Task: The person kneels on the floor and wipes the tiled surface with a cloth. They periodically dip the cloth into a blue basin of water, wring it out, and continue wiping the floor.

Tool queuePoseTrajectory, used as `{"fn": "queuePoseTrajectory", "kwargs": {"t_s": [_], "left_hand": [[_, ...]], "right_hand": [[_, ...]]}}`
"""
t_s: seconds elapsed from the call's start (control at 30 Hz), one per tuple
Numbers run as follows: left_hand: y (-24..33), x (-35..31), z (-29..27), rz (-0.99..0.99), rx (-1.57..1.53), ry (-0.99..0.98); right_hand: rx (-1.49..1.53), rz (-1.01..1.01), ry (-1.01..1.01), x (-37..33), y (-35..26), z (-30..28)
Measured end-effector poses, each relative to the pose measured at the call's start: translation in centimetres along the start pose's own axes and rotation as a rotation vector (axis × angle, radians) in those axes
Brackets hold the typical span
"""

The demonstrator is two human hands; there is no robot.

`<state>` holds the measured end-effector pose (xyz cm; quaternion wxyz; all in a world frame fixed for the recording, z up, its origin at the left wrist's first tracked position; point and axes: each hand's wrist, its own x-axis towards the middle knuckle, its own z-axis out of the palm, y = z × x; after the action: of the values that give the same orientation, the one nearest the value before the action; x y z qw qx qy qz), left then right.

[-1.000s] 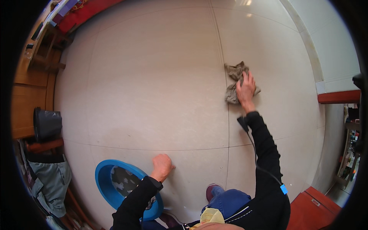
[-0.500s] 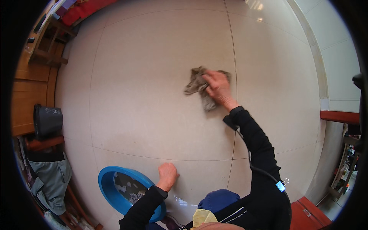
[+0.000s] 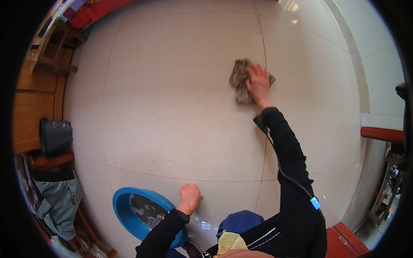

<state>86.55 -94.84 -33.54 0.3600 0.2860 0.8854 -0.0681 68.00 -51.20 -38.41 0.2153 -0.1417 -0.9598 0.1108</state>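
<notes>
My right hand (image 3: 259, 85), reached far out, presses a crumpled grey-brown rag (image 3: 243, 95) onto the tiled floor (image 3: 172, 107). Its fingers lie over the rag's folds, close to a long tile joint, and part of the rag sticks out on both sides. Nearer me, my left hand (image 3: 189, 198) leans on the floor in a fist, with nothing seen in it. Just left of that fist stands a blue basin (image 3: 122, 213) with murky grey water (image 3: 144, 207) and some suds; my left forearm covers part of its rim.
Along the left are a wooden cabinet (image 3: 35, 101), a dark grey bin-like container (image 3: 57, 136) and grey clothing (image 3: 60, 202) hung on a wooden piece. A red box (image 3: 344, 241) sits at the lower right. A cable (image 3: 292, 182) runs along my right sleeve.
My right hand has slid the rag forward and to the right across the floor. My left hand stays propped beside the basin.
</notes>
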Motion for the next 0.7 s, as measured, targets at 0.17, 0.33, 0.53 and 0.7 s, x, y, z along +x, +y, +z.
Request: {"fn": "queuePoseTrajectory", "kwargs": {"t_s": [0.17, 0.33, 0.53, 0.7], "left_hand": [[0.0, -0.3, 0.8, -0.012, 0.003, 0.009], [0.1, 0.0, 0.6, -0.028, 0.014, -0.015], [-0.6, 0.3, 0.7, -0.005, 0.046, 0.031], [-1.4, 0.6, 0.5, 0.075, 0.046, 0.045]], "right_hand": [[0.212, 0.003, 0.163, 1.2, -4.0, 4.5], [0.486, -0.264, -0.082, -10.9, -13.3, -0.1], [0.692, -0.409, -0.326, -22.5, -17.9, -7.2], [0.954, -0.111, -0.446, -24.2, -12.8, -11.0]]}}
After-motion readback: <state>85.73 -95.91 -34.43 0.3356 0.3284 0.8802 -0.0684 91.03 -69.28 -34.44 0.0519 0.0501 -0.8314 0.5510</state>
